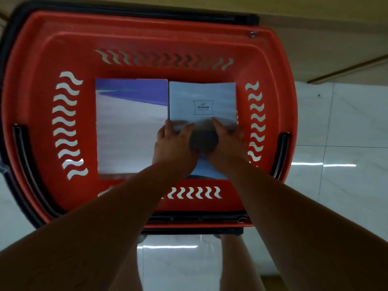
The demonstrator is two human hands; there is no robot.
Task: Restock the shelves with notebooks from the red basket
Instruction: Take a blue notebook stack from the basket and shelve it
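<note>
Far left: left handle (21, 148), black, folded down along the rim of the basket (147, 36). Red plastic, wavy slots cut through every wall, standing on the floor (336, 122). Inside, toward the left, purple notebook (128, 127), flat on the bottom, cover purple at the far end and white nearer, touched by neither hand. Just right of it, edge against edge, blue notebook (201, 95): pale cover, small framed label reading ENTHUSIASM, near edge blurred and seemingly lifted a little. Left hand (174, 143) at the near left corner of that blue notebook, fingers curled over the top of the cover, thumb hidden beneath, gripping the edge. Between the two hands, a dark smeared patch, too blurred to tell what. Right hand (228, 141) at the near right corner, fingers likewise bent over the cover, gripping the same edge. Below the wrists, lower cover (201, 169), also blue, lying deeper in the basket. Left arm (94, 227) and right arm (294, 217), both bare, reaching in over the near rim. Further right, right handle (282, 154), black, down along the right rim. Beyond it, glossy white tiles with streaks of reflected light, and beige tiles across the top.
</note>
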